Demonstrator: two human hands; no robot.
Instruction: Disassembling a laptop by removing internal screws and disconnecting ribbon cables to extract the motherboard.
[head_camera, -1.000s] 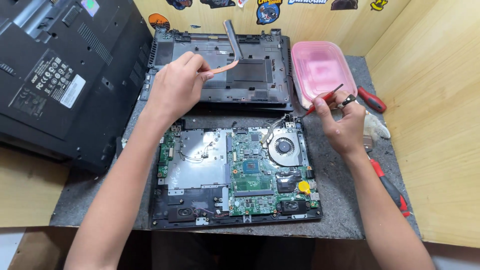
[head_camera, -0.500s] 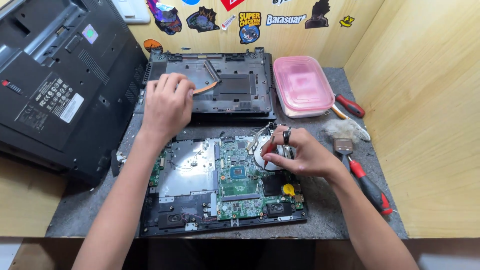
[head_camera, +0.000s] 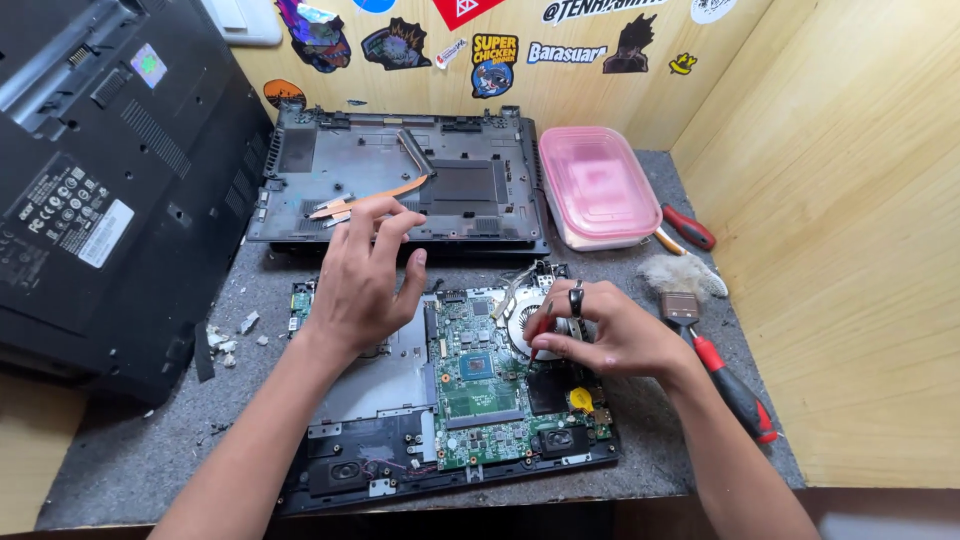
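Observation:
An opened laptop base (head_camera: 350, 470) lies on the grey mat, showing a green motherboard (head_camera: 480, 375), a silver plate (head_camera: 385, 380) and a round cooling fan (head_camera: 520, 305). My left hand (head_camera: 365, 280) rests flat on the base's upper left part with its fingers spread and nothing in them. My right hand (head_camera: 600, 335) is over the fan, fingers pinched on a thin red-handled screwdriver (head_camera: 534, 352) whose tip points down at the fan's edge. A yellow coin cell (head_camera: 580, 398) sits just below that hand.
Behind it lies a removed bottom cover (head_camera: 460, 185) with a copper heat pipe (head_camera: 370, 197) on it. A pink lidded box (head_camera: 600, 185), a brush (head_camera: 682, 275) and two red-handled screwdrivers (head_camera: 735, 392) (head_camera: 690, 228) are on the right. Another black laptop (head_camera: 90, 180) leans at left. Wooden walls close off back and right.
My left hand came off the heat pipe on the rear cover and dropped onto the opened base. My right hand moved down from beside the pink box to the fan.

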